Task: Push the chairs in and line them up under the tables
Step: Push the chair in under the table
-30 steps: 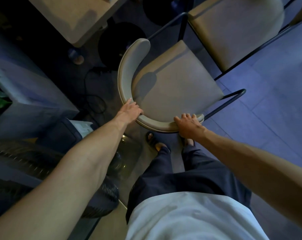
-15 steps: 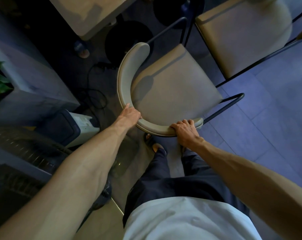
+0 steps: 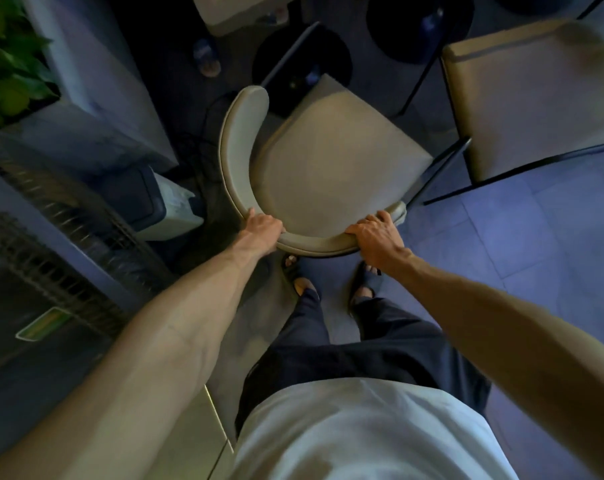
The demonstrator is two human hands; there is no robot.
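Observation:
A beige padded chair (image 3: 331,168) with a curved backrest and black metal legs stands right in front of me. My left hand (image 3: 262,227) grips the left end of the backrest's near curve. My right hand (image 3: 375,235) grips its right end, fingers over the top edge. The seat points away from me toward a light table (image 3: 231,12) at the top edge, whose round black base (image 3: 300,60) shows beyond the seat. A second beige chair (image 3: 532,95) stands to the right, partly cut off.
A grey planter box (image 3: 96,95) with green leaves is at the left. A small bin (image 3: 162,202) and black cables lie beside the chair. A metal grille (image 3: 51,216) runs along the left. Another black table base (image 3: 421,26) is at the top. Blue floor tiles spread to the right.
The chair has turned and slid forward, its seat now nearer the table base. Both hands have closed more firmly on the backrest, and I have stepped forward behind it.

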